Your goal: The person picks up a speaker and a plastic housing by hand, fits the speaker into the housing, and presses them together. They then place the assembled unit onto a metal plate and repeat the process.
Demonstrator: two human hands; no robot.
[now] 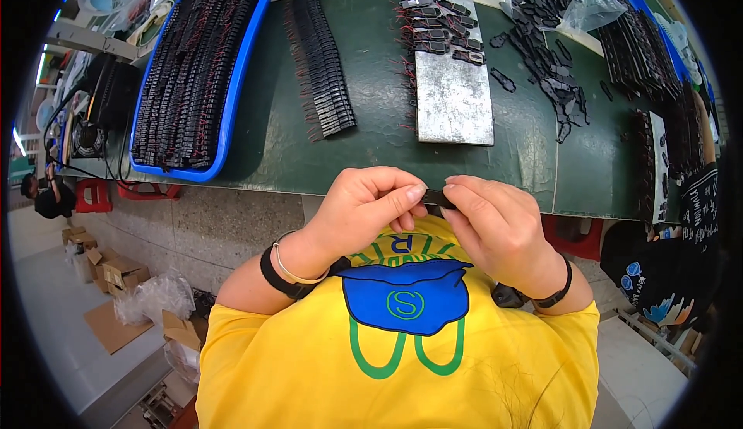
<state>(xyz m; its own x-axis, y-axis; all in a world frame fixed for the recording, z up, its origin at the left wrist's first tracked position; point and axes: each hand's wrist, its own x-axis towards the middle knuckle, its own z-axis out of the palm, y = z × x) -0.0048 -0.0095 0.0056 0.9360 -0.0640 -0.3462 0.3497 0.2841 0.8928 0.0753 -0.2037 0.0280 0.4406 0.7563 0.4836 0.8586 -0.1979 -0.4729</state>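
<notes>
Just in front of the table's near edge, my left hand [362, 203] and my right hand [499, 218] meet. Thumbs and fingers of both pinch a small black part [436, 198] between them; the fingertips cover much of it, and its fine detail is too small to tell. Beyond my hands lies a silvery metal plate [454, 100]. Small black modules [430, 34] with thin red wires sit in rows at its far end. Left of the plate, a long row of similar black modules [319, 65] stands packed side by side on the green table [379, 112].
A blue tray [227, 131] full of wired black modules is at the left. Loose flat black pieces [546, 73] spill from a clear plastic bag [592, 7] at the far right. Stacked black parts [638, 50] and another person's dark sleeve [699, 197] are further right.
</notes>
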